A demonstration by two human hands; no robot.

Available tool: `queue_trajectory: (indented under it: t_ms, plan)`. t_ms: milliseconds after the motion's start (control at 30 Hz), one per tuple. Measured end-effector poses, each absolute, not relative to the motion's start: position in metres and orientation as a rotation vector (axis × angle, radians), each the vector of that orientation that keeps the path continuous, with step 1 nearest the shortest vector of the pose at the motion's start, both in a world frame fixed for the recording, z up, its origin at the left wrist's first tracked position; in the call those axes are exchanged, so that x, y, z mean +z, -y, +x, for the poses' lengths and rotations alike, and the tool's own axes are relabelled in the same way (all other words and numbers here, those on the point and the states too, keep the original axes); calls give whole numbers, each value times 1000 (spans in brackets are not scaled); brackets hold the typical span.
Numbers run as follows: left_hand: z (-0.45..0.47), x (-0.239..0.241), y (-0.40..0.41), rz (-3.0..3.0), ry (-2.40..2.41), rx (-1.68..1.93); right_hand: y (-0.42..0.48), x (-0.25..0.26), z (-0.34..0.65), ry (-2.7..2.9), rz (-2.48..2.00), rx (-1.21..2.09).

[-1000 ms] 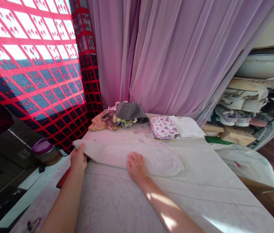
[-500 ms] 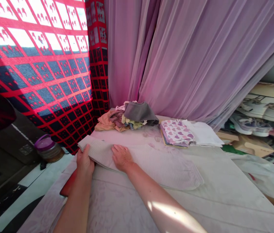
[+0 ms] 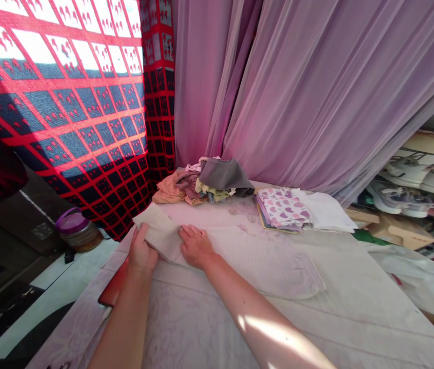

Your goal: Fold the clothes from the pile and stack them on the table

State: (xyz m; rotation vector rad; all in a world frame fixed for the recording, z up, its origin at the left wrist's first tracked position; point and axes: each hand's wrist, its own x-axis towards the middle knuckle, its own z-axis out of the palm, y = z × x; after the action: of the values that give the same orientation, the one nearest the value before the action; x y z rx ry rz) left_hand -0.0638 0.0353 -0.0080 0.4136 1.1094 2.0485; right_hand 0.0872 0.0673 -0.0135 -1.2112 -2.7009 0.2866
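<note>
A pale ribbed garment [image 3: 248, 256] lies flat across the cloth-covered table [image 3: 340, 318]. My left hand [image 3: 142, 251] grips the garment's left end, fingers curled over its edge. My right hand [image 3: 195, 245] lies flat on the garment just right of the left hand, fingers stretched out and pressing the cloth down.
A heap of unfolded clothes [image 3: 205, 185] lies at the table's far end. Beside it sit a heart-print folded stack [image 3: 283, 207] and a white folded piece [image 3: 327, 210]. A purple-lidded jar [image 3: 75, 230] stands lower left. Curtains hang behind; shoes [image 3: 409, 197] are on shelves at right.
My right hand slid left along the garment from its middle to close beside my left hand. The view shifted slightly up and left.
</note>
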Motion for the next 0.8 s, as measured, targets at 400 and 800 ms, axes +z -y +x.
queue_trajectory:
  t_ms: [400,800]
  plan:
    - [-53,5,-27,349,-830,1908,-77,2,87,2298,-1252,882]
    - [18,-22,-26,1407,-1203,1264,-57,-4,157,815,-1170,1928]
